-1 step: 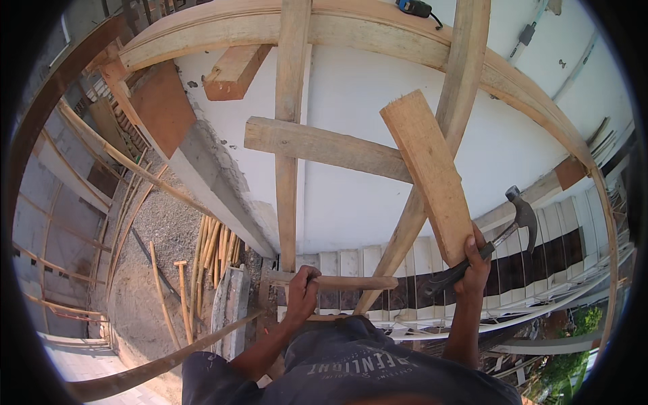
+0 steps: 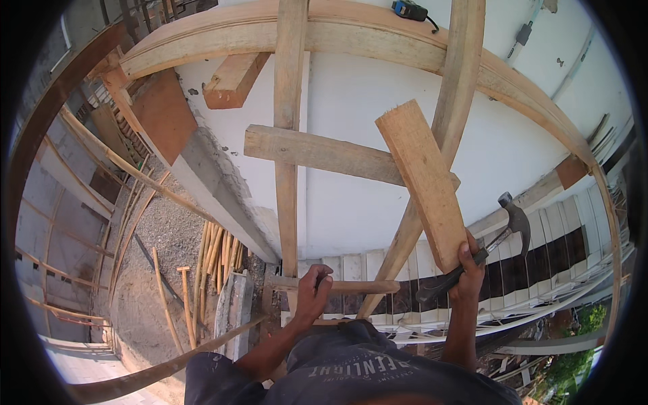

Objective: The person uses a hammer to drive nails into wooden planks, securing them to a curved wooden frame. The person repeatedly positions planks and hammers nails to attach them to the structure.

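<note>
My right hand is closed around the black grip of a claw hammer and the lower end of a short wood block. The hammer's metal head points away to the right. The block tilts up and left, in front of a crosspiece and a slanting post. My left hand is closed, thumb against curled fingers, beside a short horizontal rail. Whatever those fingers hold, if anything, is hidden.
An upright post joins a curved timber beam at the far side, where a blue-and-black tape measure lies. Bamboo poles stand below left on gravel. White stair-like slats lie below right. A wood offcut juts out nearby.
My left hand has shifted slightly right along the rail, and its thumb and fingers have changed position. The block and hammer have moved slightly left, still in my right hand. The view has shifted a little.
</note>
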A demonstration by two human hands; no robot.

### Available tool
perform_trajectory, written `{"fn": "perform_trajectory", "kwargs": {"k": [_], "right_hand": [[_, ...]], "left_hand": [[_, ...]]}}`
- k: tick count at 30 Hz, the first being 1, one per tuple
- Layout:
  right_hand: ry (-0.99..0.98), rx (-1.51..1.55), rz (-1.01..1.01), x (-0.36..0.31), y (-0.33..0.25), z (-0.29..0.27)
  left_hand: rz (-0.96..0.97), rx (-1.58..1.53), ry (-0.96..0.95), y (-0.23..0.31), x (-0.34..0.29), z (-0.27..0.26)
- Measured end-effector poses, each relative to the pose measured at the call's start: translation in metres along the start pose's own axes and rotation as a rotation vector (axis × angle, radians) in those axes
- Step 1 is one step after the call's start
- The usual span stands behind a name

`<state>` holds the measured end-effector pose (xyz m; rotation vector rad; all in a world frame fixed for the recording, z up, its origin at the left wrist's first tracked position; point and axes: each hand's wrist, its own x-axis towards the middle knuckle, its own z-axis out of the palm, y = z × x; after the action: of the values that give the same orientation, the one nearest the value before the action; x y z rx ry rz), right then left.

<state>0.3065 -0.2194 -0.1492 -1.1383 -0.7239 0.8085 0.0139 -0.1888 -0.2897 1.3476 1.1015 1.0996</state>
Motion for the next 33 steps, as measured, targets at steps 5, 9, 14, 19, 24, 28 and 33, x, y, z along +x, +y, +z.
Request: {"fn": "perform_trajectory", "kwargs": {"k": [5, 9, 14, 19, 24, 28, 33], "right_hand": [[-0.005, 0.35, 0.183, -0.021, 0.05, 0.013], [-0.112, 0.45, 0.229, -0.043, 0.073, 0.019], [-0.266, 0.133, 0.189, -0.073, 0.104, 0.007], [-0.413, -0.127, 0.318, -0.097, 0.122, -0.02], [-0.492, 0.02, 0.448, -0.096, 0.124, -0.016], [-0.467, -0.173, 0.628, -0.078, 0.119, -0.005], [-0.518, -0.349, 0.632, -0.061, 0.139, 0.009]], "left_hand": [[0.271, -0.028, -0.12, 0.08, 0.047, 0.061], [0.298, -0.137, -0.173, 0.1, 0.047, 0.086], [0.182, -0.033, -0.065, 0.057, 0.009, 0.081], [0.141, -0.291, 0.121, 0.01, -0.035, 0.072], [0.003, -0.175, 0.139, 0.0, -0.047, 0.055], [-0.22, -0.17, 0.116, -0.004, -0.03, 0.045], [-0.464, -0.356, 0.118, 0.001, -0.001, 0.042]]}}
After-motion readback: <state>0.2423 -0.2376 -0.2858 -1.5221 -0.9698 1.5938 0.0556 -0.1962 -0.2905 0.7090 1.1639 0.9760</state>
